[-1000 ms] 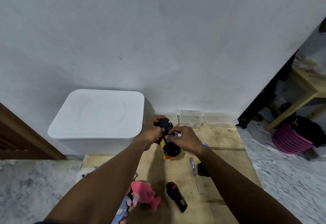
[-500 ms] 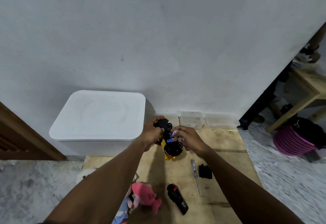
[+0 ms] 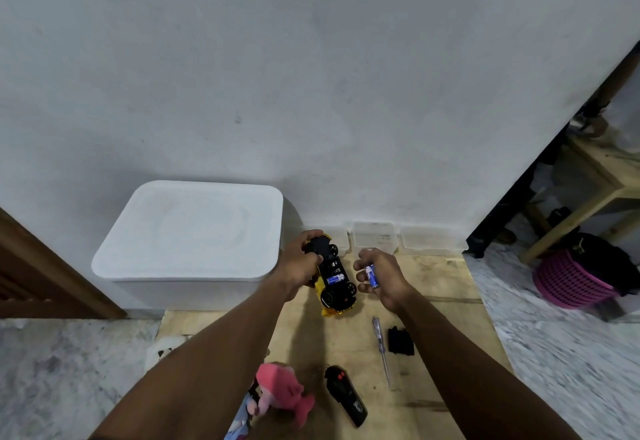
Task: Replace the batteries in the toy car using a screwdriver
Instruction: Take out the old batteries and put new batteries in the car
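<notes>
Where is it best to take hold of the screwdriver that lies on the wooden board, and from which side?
Take the screwdriver by its thicker clear handle, the end nearer the toy car. Come from above, with the grip across its length: it lies flat on the board, free on both sides, thin tip toward the person.

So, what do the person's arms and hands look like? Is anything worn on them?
The left arm and right arm are bare to the picture's lower edge; no sleeve shows. The left hand and right hand wear no gloves, and neither wrist carries a watch or bracelet.
</notes>
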`<state>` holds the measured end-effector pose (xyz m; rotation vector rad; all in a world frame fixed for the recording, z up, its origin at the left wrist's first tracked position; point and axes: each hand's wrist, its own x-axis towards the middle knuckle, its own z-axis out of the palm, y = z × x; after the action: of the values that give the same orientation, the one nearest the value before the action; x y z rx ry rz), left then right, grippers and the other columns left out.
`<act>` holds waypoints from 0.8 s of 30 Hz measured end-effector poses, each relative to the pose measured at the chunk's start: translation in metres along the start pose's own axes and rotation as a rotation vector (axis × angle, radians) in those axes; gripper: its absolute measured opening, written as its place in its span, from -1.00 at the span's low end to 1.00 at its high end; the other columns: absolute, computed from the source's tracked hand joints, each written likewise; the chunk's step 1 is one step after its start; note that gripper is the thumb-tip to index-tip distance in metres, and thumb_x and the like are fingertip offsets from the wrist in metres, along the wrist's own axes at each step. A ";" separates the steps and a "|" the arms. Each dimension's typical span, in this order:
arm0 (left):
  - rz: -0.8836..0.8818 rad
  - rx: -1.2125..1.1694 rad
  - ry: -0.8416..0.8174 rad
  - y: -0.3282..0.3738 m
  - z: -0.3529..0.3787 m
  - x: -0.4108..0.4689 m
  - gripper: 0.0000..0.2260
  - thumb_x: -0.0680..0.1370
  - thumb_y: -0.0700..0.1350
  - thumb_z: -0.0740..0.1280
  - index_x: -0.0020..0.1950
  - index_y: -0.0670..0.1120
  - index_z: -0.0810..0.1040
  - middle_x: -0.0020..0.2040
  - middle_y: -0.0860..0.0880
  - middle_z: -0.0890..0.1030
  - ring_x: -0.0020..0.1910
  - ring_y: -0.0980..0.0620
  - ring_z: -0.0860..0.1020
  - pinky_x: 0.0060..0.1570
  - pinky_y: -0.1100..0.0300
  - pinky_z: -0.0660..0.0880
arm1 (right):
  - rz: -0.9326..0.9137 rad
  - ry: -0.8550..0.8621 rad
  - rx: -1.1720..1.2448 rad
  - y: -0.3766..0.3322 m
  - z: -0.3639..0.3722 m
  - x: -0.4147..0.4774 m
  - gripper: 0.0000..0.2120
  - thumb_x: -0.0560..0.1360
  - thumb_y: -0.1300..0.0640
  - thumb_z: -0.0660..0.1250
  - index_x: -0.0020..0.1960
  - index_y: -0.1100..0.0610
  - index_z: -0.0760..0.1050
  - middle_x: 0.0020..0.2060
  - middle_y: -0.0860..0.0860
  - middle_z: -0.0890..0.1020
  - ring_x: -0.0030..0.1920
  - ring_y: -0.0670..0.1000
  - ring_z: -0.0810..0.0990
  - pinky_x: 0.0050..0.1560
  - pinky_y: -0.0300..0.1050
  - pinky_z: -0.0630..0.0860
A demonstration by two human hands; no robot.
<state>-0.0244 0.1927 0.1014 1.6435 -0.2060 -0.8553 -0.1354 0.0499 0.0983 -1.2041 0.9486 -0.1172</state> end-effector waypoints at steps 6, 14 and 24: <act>0.000 0.005 0.011 -0.003 0.002 0.002 -0.51 0.55 -0.41 0.20 0.25 0.14 0.52 0.19 -0.12 0.53 -0.03 -0.19 0.58 -0.12 -0.18 0.62 | 0.072 0.051 -0.065 0.010 0.007 0.003 -0.84 0.57 0.12 0.20 -0.08 0.17 0.51 -0.38 0.05 0.52 -0.52 -0.03 0.35 -0.48 -0.23 0.28; 0.042 0.019 0.083 -0.005 0.006 0.000 -0.54 0.52 -0.34 0.25 0.19 0.20 0.52 0.10 -0.03 0.57 0.02 -0.21 0.62 -0.16 -0.25 0.63 | -0.343 0.154 -0.735 0.026 0.018 -0.008 -0.76 0.56 0.11 0.31 0.19 0.07 0.61 -0.03 -0.01 0.62 -0.06 0.01 0.64 -0.20 -0.21 0.56; 0.110 0.053 0.215 -0.008 0.017 -0.003 -0.53 0.48 -0.28 0.25 0.11 0.32 0.50 0.00 0.19 0.58 0.04 -0.02 0.62 0.02 -0.15 0.63 | -0.419 0.278 -0.602 0.034 0.030 -0.016 -0.73 0.55 -0.09 0.35 0.08 0.09 0.61 -0.05 0.05 0.70 -0.08 0.00 0.70 -0.39 -0.40 0.42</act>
<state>-0.0394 0.1833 0.0948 1.7437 -0.1683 -0.5899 -0.1381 0.0946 0.0799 -1.9769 0.9909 -0.3584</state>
